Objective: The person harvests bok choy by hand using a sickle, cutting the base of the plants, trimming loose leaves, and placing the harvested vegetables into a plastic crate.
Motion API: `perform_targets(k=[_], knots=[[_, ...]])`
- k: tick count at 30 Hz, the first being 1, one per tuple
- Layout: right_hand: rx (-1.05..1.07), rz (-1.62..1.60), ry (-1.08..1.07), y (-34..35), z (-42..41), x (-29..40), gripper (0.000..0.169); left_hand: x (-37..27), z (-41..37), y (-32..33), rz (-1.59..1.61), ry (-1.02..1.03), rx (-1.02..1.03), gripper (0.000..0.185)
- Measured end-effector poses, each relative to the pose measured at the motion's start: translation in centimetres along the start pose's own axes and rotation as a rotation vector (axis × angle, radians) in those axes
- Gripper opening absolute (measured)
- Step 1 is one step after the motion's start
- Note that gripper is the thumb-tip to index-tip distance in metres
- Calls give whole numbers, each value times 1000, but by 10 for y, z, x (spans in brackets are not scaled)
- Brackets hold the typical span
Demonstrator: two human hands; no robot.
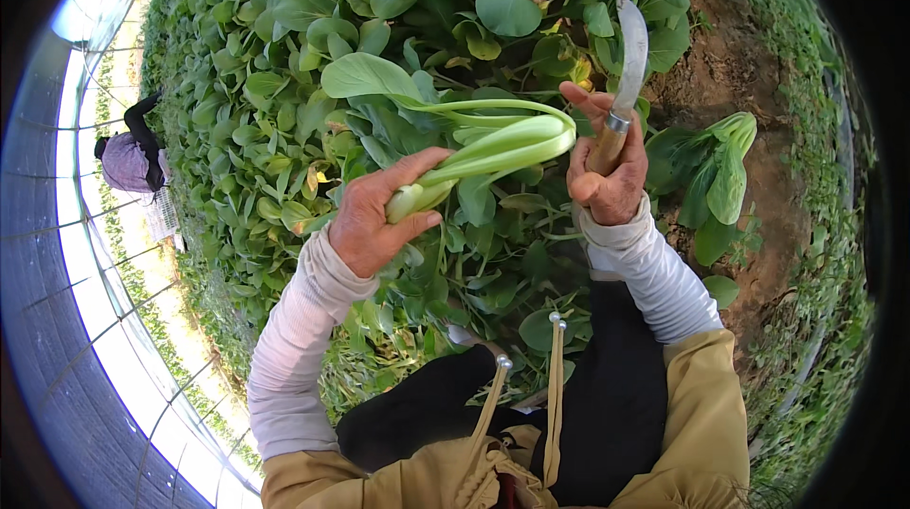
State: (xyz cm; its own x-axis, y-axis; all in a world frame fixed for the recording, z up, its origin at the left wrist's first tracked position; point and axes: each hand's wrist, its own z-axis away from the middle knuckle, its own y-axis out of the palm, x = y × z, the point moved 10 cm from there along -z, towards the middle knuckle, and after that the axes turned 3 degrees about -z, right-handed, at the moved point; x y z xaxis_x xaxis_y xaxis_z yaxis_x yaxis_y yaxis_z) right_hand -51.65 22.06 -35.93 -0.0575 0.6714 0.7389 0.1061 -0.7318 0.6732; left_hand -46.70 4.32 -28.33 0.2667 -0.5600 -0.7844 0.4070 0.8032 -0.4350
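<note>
My left hand (377,214) is closed around the stalks of a leafy green like bok choy (515,143), whose pale base points right towards my other hand. My right hand (611,168) grips the wooden handle of a knife (631,57) with a curved metal blade pointing up, away from me. The knife and the held plant's base are close but apart. Another cut bok choy (729,168) lies on the soil to the right of my right hand, its base up and its leaves spread towards me.
Dense growing greens (284,82) fill the bed ahead and to the left. Bare soil (768,224) and low weeds (832,296) run along the right. Far left, a person (131,161) bends beside a white crate (162,214), near the greenhouse wall (43,224).
</note>
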Motion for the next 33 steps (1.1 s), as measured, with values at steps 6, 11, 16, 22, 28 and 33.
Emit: perform_targets(k=[6,11,16,22,28,33], knots=[[134,120,49,9,34,56,42,-12,31,83,-5,-161,337,89],[127,-92,378,13,51,17,36,-26,34,43,189,-96,154,109],[87,-321,474,62,49,-9,37,-10,10,70,597,-25,-119,101],[232,329,649,9,13,-73,51,25,-15,15,169,-161,-106,82],[272,872,220,-34,-28,-168,32,45,-122,-15,-752,-332,108,85],[337,1114,297,-32,-20,-189,32,177,-90,-32,-882,-671,138,108]])
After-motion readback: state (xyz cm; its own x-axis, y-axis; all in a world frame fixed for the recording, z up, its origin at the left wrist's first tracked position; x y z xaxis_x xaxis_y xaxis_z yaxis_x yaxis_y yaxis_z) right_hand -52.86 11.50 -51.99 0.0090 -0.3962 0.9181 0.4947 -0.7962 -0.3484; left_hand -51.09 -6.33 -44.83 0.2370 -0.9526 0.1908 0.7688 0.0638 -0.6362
